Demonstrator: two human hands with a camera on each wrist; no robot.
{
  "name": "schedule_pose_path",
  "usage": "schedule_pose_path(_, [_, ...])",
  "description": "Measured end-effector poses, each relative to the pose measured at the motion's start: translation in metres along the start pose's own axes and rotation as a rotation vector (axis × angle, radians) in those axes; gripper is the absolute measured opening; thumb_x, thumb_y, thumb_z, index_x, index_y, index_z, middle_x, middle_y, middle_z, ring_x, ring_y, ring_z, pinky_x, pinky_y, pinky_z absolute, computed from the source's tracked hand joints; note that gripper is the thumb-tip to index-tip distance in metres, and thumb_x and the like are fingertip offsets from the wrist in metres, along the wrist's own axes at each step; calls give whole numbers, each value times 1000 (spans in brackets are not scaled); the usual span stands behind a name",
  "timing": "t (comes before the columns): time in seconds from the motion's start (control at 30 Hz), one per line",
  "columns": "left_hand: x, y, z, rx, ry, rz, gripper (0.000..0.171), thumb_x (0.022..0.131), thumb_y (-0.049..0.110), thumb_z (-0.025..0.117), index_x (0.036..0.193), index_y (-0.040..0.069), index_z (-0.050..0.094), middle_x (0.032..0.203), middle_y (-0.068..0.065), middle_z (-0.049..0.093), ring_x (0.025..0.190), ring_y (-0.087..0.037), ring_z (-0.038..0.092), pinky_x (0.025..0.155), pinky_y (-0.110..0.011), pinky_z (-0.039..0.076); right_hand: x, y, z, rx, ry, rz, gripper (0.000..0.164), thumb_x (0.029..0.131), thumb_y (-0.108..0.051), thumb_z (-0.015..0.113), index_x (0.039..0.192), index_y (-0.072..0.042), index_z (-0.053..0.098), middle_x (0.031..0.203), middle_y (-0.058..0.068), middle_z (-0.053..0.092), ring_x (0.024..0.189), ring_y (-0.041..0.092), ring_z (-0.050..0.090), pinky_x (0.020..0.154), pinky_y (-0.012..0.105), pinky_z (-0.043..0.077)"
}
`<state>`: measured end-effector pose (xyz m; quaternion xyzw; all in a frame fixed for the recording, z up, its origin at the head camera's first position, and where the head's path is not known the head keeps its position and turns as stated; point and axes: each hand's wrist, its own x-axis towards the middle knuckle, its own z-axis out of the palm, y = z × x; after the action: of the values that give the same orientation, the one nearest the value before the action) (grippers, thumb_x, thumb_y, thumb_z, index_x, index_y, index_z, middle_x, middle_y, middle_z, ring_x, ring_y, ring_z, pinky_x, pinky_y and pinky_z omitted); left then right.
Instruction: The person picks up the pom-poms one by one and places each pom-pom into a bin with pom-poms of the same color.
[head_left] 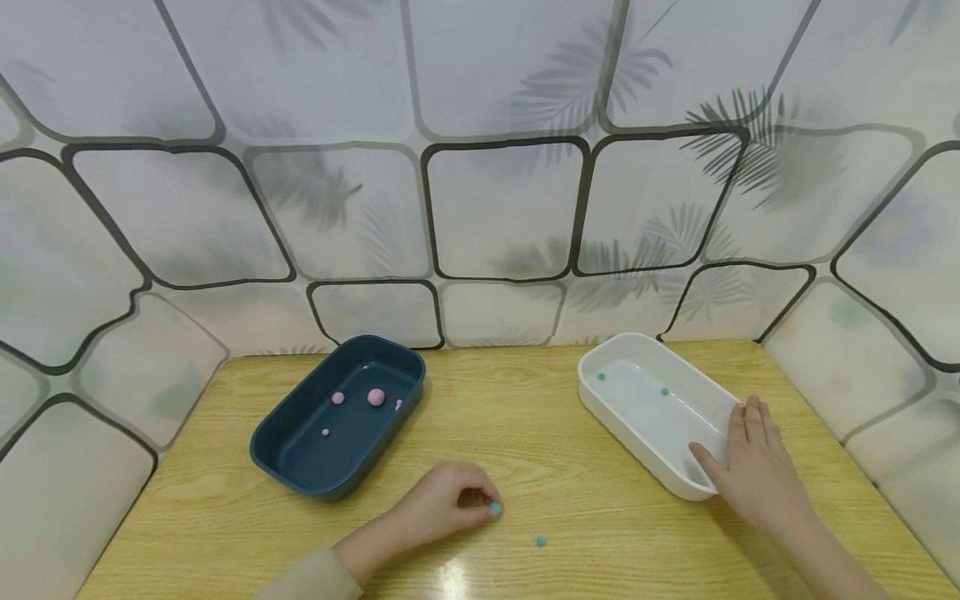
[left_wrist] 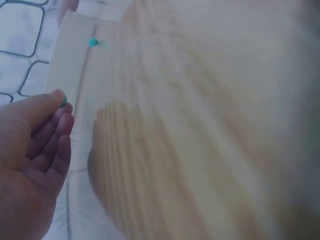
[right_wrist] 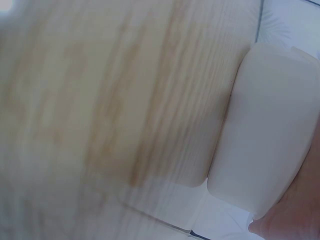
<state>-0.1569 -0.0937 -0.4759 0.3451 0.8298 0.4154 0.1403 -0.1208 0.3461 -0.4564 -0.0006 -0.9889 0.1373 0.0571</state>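
Note:
In the head view my left hand (head_left: 450, 504) pinches a small teal ball (head_left: 496, 507) between thumb and index finger, low over the table. The left wrist view shows the same ball (left_wrist: 64, 101) at the fingertips. A second teal ball (head_left: 541, 542) lies on the table to the right of that hand. My right hand (head_left: 761, 471) rests on the near right rim of a white tray (head_left: 637, 446), its fingers fairly straight and the thumb stretched over the inside. Two teal balls, one (head_left: 602, 377) near the far left and one (head_left: 665, 391) nearer the middle, lie in this tray.
A dark blue tray (head_left: 300, 479) stands at the left with several pink balls of different sizes in it, the largest pink ball (head_left: 376, 397) near its middle. The wood-grain table (head_left: 495, 400) meets a patterned cloth wall (head_left: 502, 212) at the back and both sides.

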Motion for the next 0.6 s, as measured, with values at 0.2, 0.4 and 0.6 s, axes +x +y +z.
schedule_pose_path(0.2, [24,2,5,13,40,64,4,97,13,79,99,11,82,90,3,77,81,7,59,77,-16,55,-1,0,0,2,2,0,97,111,-46,48,151,33,10,162,53,1,156,65,-1,130,70,-1])
schedule_pose_path(0.4, [45,10,8,-16,78,80,6,97,11,79,101,8,82,94,-2,79,84,3,63,80,-18,58,-1,1,0,-3,-2,-2,97,112,-47,47,151,33,10,162,53,0,156,64,-3,131,68,-3])
schedule_pose_path(0.6, [60,17,8,-42,119,84,8,98,8,77,104,6,81,99,-5,79,89,-3,67,84,-21,60,0,0,1,-5,16,-3,96,111,-46,47,151,33,11,162,53,2,156,64,-1,130,71,2])
